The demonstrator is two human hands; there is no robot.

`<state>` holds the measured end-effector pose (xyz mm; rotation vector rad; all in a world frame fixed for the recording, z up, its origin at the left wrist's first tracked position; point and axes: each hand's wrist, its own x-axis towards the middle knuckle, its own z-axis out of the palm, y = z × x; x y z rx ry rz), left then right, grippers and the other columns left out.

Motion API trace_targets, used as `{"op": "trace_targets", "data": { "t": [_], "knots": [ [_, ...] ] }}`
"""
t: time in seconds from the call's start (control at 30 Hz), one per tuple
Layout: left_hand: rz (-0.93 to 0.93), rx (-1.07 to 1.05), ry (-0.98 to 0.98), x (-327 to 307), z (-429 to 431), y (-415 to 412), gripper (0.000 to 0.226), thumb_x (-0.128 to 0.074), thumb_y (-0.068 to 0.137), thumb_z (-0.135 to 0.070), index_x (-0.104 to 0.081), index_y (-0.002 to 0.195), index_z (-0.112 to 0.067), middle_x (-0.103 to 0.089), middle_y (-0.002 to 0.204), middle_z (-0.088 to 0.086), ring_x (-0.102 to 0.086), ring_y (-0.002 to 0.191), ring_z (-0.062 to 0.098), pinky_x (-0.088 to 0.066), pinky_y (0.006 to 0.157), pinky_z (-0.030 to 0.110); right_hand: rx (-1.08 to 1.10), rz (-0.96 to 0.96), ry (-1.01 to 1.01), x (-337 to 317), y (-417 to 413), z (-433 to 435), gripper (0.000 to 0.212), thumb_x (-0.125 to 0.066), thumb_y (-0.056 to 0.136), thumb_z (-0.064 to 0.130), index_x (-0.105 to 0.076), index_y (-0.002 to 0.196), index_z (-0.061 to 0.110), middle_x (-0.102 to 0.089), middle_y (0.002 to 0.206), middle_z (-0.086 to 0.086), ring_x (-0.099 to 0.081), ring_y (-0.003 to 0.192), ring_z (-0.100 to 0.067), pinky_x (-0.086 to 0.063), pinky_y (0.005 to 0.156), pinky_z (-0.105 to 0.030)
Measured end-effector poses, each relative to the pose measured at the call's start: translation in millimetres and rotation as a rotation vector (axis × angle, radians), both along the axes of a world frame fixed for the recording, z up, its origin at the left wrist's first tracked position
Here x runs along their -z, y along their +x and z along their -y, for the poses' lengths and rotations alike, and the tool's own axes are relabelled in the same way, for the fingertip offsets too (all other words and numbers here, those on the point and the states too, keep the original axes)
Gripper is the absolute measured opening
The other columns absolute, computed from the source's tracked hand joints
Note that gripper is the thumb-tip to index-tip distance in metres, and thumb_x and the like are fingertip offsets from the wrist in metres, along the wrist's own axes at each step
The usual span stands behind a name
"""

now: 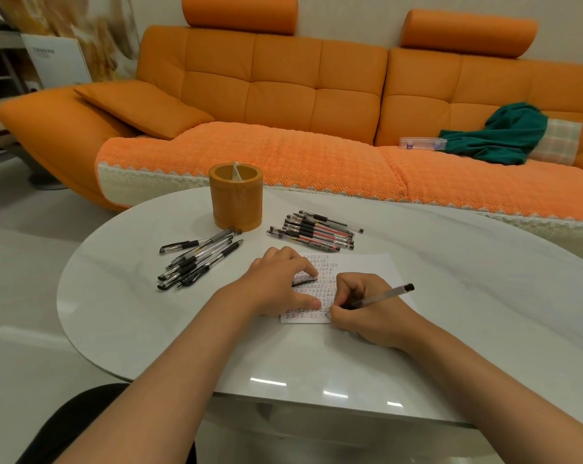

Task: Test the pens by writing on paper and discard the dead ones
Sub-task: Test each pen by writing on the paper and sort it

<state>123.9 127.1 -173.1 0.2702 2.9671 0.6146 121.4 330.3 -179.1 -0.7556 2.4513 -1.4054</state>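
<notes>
Right hand point(367, 308) grip closed around a pen point(382, 296), tip on the paper point(363, 262); left hand point(280, 284) flat, seemingly pinning a cap point(305, 280).

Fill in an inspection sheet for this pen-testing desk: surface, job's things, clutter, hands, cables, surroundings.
Surface: white rounded table, glossy.
Job's things: paper covered in test marks; left pile of pens; right pile of pens; orange holder.
Clutter: nothing seen.
Hands: left hand presses the paper, a dark pen cap under its fingers; right hand has its grip on a pen, tip at the paper.
Cables: nothing seen.
Surroundings: orange sofa, green cloth, clear box.
</notes>
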Motion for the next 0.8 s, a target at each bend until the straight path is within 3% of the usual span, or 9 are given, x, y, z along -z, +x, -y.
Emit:
{"op": "trace_targets", "data": {
  "t": [0.37, 0.47, 0.67, 0.8],
  "knots": [
    [0.002, 0.0, 0.004, 1.0, 0.7, -1.1, 0.061, -0.071, 0.079, -0.061, -0.051, 0.134, -0.043, -0.039, 0.141, -0.01, -0.029, 0.134, 0.014, -0.03, 0.111, 0.037, -0.031, 0.002, 0.028, 0.8, -0.2, -0.7, 0.017, -0.069, 0.078, -0.001, -0.055, 0.069, 0.0, -0.06, 0.06, -0.005, -0.052, 0.051, -0.012, -0.042, 0.049, -0.026],
    [0.002, -0.003, 0.005, 1.7, 0.3, -0.5, 0.061, -0.071, 0.079, -0.061, -0.051, 0.134, -0.043, -0.039, 0.141, -0.01, -0.028, 0.134, 0.014, -0.03, 0.111, 0.038, -0.034, -0.007, 0.026, 1.8, -0.7, -1.9, 0.018, -0.068, 0.075, -0.002, -0.052, 0.067, 0.002, -0.058, 0.06, -0.011, -0.05, 0.052, -0.015, -0.04, 0.049, -0.028],
    [0.002, -0.007, 0.004, 2.3, 0.7, -1.0, 0.06, -0.071, 0.08, -0.061, -0.051, 0.134, -0.044, -0.039, 0.14, -0.012, -0.028, 0.134, 0.013, -0.03, 0.11, 0.037, 0.078, 0.136, -0.191, -3.7, -1.7, -2.9, 0.019, -0.057, 0.084, -0.015, -0.051, 0.072, -0.001, -0.054, 0.051, 0.008, -0.047, 0.043, -0.001, -0.034, 0.042, -0.015],
    [-0.01, 0.005, 0.003, 3.6, 1.7, -0.8, 0.06, -0.069, 0.08, -0.063, -0.05, 0.134, -0.045, -0.04, 0.139, -0.014, -0.029, 0.132, 0.011, -0.029, 0.108, 0.034, 0.132, 0.154, -0.255, -4.3, -4.4, -2.9, 0.014, -0.067, 0.086, -0.003, -0.06, 0.078, 0.005, -0.058, 0.061, -0.002, -0.046, 0.049, -0.011, -0.036, 0.046, -0.021]
  ]
}}
